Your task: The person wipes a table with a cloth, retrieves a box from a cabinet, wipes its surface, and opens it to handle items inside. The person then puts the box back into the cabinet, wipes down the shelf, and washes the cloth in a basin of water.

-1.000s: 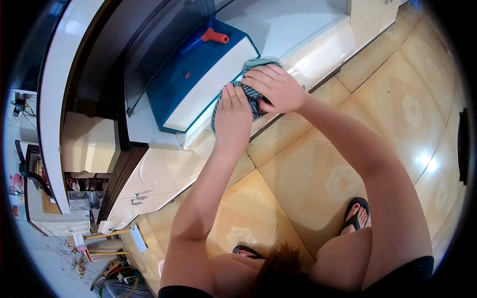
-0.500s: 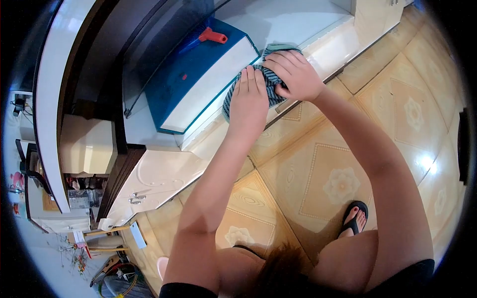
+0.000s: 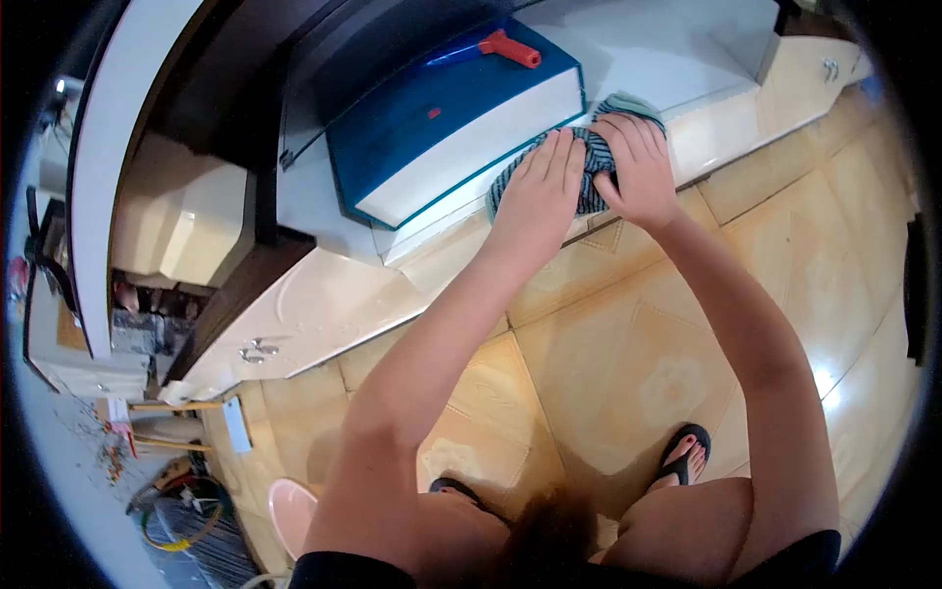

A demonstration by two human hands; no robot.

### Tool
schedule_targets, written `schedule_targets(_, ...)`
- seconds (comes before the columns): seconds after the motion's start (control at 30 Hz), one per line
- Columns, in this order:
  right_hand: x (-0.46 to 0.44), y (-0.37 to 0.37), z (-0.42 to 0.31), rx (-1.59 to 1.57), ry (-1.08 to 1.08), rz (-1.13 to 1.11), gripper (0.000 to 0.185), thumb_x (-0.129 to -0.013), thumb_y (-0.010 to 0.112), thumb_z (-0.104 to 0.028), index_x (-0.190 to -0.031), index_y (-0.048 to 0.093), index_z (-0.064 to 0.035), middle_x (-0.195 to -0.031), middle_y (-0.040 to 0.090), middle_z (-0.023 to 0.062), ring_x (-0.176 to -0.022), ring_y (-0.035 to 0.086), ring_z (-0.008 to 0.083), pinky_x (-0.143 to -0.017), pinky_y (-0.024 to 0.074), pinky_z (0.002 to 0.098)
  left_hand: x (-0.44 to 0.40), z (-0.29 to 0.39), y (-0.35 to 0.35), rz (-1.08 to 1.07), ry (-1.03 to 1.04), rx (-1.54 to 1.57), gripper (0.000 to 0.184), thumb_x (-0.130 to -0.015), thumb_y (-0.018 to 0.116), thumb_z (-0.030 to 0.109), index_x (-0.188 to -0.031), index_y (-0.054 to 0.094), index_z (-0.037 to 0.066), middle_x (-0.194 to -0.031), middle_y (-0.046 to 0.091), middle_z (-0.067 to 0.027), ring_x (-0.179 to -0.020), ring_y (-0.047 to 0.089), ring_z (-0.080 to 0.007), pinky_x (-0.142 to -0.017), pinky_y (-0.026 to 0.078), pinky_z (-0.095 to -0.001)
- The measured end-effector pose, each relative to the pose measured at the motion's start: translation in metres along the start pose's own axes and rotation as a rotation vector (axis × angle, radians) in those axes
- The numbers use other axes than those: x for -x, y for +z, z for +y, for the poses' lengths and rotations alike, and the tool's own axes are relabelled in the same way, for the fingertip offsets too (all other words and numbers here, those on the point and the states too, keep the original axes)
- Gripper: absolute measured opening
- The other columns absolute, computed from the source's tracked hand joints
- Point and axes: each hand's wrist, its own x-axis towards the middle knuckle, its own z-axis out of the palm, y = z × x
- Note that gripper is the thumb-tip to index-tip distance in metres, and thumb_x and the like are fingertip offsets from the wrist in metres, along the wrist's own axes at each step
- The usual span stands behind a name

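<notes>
The left hand (image 3: 540,193) lies with straight fingers on a striped cloth (image 3: 595,159), the right hand (image 3: 640,169) over its other end — the cloth bunched along the front edge of a pale cabinet (image 3: 329,299). Just beyond sits a blue and white box (image 3: 461,120), a red-handled tool (image 3: 512,49) on top. Below — tiled floor (image 3: 662,383), and the person's feet (image 3: 687,454) in black sandals (image 3: 699,433).
</notes>
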Motion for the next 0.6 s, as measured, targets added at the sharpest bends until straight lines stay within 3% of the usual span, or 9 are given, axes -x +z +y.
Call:
schedule_targets(0.17,-0.01,-0.006,-0.014,0.032,0.002,-0.013,0.044,-0.07,0.06,-0.016,-0.112,0.056,-0.0012,-0.113,0.057,0.0167,-0.108,0.053,0.0345,-0.096,0.0382,0.0463,0.017,-0.005,-0.012,-0.026,-0.042,-0.035,0.055,-0.085,0.052,0.006,-0.138,0.041,-0.005,-0.144,0.043,-0.0245,-0.136,0.042,-0.0333,-0.111,0.035,-0.0389)
schedule_targets(0.33,-0.016,0.002,-0.04,0.019,-0.022,-0.074,0.044,-0.07,0.064,-0.018,-0.11,0.056,-0.0008,-0.111,0.057,0.0168,-0.106,0.053,0.0351,-0.094,0.0388,0.0465,0.049,-0.015,-0.015,0.039,-0.142,-0.277,0.046,-0.081,0.056,0.01,-0.125,0.054,-0.005,-0.129,0.056,-0.0235,-0.119,0.056,-0.0329,-0.1,0.046,-0.0369)
schedule_targets(0.43,-0.022,0.016,-0.071,-0.032,-0.069,-0.123,0.046,-0.07,0.066,-0.018,-0.111,0.056,-0.0003,-0.113,0.057,0.017,-0.108,0.053,0.0354,-0.095,0.0394,0.047,0.067,-0.017,-0.038,-0.15,-0.269,-0.283,0.047,-0.08,0.055,0.011,-0.124,0.053,-0.007,-0.128,0.055,-0.0264,-0.119,0.056,-0.034,-0.098,0.047,-0.0367)
schedule_targets(0.47,-0.025,0.02,-0.083,-0.046,-0.071,-0.145,0.046,-0.07,0.066,-0.017,-0.111,0.057,-0.0002,-0.113,0.057,0.0173,-0.108,0.053,0.0356,-0.095,0.0394,0.0474,0.066,-0.017,-0.052,-0.366,-0.373,-0.17,0.048,-0.082,0.054,0.013,-0.124,0.052,-0.01,-0.132,0.053,-0.0296,-0.121,0.056,-0.0362,-0.098,0.047,-0.039)
schedule_targets(0.6,-0.042,0.045,-0.126,-0.14,-0.17,-0.219,0.05,-0.064,0.068,-0.01,-0.112,0.056,-0.0008,-0.11,0.056,0.0172,-0.107,0.053,0.0368,-0.095,0.0411,0.0467,0.11,-0.006,-0.038,-0.399,-0.46,-0.703,0.052,-0.09,0.049,0.017,-0.134,0.046,-0.01,-0.133,0.051,-0.0339,-0.121,0.055,-0.0413,-0.101,0.045,-0.0432)
